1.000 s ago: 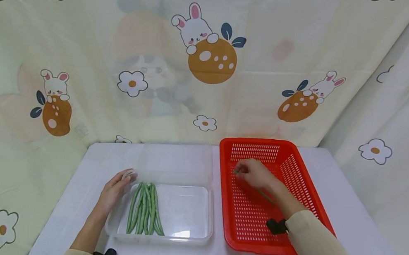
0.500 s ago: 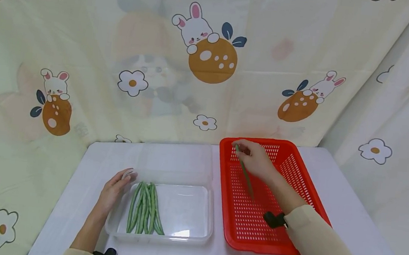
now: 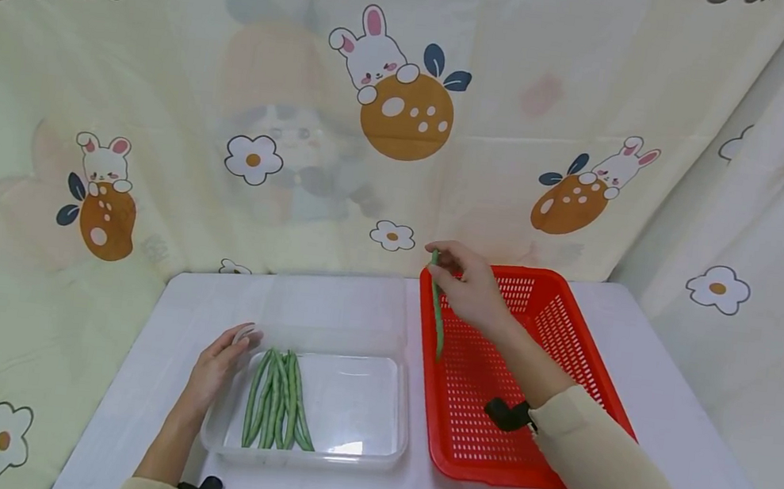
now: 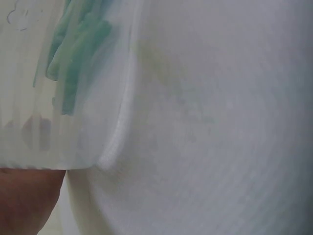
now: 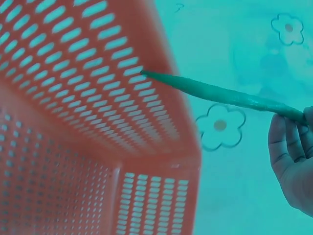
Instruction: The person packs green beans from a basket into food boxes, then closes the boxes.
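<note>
My right hand (image 3: 472, 289) pinches one long green bean (image 3: 437, 321) by its upper end, over the back left corner of the red basket (image 3: 437, 460). The bean hangs down from the fingertips; in the right wrist view the held bean (image 5: 215, 93) stretches across in front of the basket's slotted side. My left hand (image 3: 216, 365) grips the back left corner of a clear plastic container (image 3: 361, 401). Several green beans (image 3: 278, 400) lie side by side along that container's left part, seen blurred through its wall in the left wrist view.
The container and basket stand side by side on a white table (image 3: 336, 298), the basket to the right with its taller slotted walls. A printed curtain (image 3: 497, 200) hangs right behind the table's back edge.
My right hand has lifted the green bean from inside the basket and moved it up and left to the basket's back left rim. My left hand stays at the container.
</note>
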`<state>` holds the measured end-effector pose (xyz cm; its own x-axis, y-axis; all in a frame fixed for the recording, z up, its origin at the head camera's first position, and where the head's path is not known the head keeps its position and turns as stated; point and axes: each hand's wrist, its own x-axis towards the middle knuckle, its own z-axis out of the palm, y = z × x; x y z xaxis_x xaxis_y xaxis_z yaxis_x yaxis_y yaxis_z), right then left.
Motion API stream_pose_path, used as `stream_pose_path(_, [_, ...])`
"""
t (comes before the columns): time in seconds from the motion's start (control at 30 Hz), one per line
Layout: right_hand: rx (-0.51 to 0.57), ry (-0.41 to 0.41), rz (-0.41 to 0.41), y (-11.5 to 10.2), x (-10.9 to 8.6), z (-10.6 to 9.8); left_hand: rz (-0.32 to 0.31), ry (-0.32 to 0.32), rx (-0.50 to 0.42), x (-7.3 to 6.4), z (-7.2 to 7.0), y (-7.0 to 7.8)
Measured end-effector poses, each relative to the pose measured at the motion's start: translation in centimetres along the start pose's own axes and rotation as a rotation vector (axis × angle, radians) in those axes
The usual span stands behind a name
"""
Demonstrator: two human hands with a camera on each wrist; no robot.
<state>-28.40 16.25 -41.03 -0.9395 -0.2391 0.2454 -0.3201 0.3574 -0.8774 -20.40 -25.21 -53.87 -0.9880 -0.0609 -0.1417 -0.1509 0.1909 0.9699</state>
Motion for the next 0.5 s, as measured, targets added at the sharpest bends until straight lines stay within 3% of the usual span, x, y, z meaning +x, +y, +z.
stream_pose_path(0.5, [0.039,0.001,-0.103,-3.4,0.7,1.9,-0.033,-0.002,-0.003,-0.2,0.1,0.3])
